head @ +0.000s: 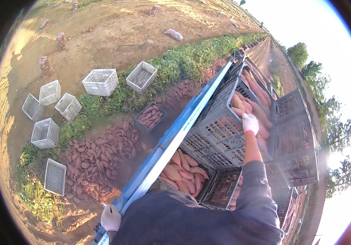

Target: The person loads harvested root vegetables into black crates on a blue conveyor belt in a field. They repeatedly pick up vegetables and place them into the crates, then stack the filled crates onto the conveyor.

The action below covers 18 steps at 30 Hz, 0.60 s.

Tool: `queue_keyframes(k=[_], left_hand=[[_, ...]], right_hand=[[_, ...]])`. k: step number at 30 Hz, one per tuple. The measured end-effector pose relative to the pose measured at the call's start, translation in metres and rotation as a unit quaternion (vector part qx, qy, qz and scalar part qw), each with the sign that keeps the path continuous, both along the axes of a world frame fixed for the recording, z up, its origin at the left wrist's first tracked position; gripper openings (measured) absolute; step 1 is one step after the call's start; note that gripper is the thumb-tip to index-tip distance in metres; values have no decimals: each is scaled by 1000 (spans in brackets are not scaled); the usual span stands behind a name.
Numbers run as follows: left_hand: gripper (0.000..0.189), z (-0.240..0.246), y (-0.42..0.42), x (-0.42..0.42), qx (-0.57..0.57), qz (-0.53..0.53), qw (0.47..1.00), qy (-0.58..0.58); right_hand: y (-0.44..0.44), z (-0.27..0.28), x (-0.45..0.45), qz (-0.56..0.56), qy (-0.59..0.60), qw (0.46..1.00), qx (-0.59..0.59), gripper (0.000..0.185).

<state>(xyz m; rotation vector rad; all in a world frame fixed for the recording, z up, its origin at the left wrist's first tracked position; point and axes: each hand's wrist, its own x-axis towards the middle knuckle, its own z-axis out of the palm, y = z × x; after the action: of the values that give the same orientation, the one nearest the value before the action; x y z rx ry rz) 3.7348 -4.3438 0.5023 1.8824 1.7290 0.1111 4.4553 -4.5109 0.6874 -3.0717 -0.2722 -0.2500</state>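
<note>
My right hand [250, 124], in a white glove with a pink cuff, reaches up to a stacked grey plastic crate [213, 125]. Its fingers are curled over the near rim, against the long sweet potatoes [259, 113] that fill the crate; the fingertips are hidden. Low on the left, my gloved left hand [111, 218] is curled beside the blue side rail [163, 147] of the vehicle bed. A thin pen-like stick [103, 204] pokes out from it. Below my chest, an open dark crate [209, 174] holds large sweet potatoes [183, 173].
Another dark crate [221, 188] adjoins it, and stacked crates [294, 137] rise at the right. Outside the rail lie heaped sweet potatoes [102, 156], a filled crate [150, 117], white crates [100, 82] and green vines [181, 61]. Filled sacks [46, 65] stand on the soil.
</note>
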Motion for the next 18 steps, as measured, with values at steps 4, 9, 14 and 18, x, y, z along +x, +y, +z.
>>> queue_keyframes(k=[4, 9, 14, 18], left_hand=[[24, 26, -25, 15, -8, -16, 1000, 15], [15, 41, -68, 18, 41, -34, 999, 12], [12, 67, -86, 25, 54, -18, 998, 14], [11, 86, -93, 28, 23, -14, 999, 18]], right_hand=[[-24, 20, 14, -1, -8, 1000, 13, 51], [-86, 32, 44, -1, -18, 999, 32, 50], [-123, 43, 57, 8, -26, 997, 74, 50], [-148, 44, 66, 10, -42, 994, 98, 49]])
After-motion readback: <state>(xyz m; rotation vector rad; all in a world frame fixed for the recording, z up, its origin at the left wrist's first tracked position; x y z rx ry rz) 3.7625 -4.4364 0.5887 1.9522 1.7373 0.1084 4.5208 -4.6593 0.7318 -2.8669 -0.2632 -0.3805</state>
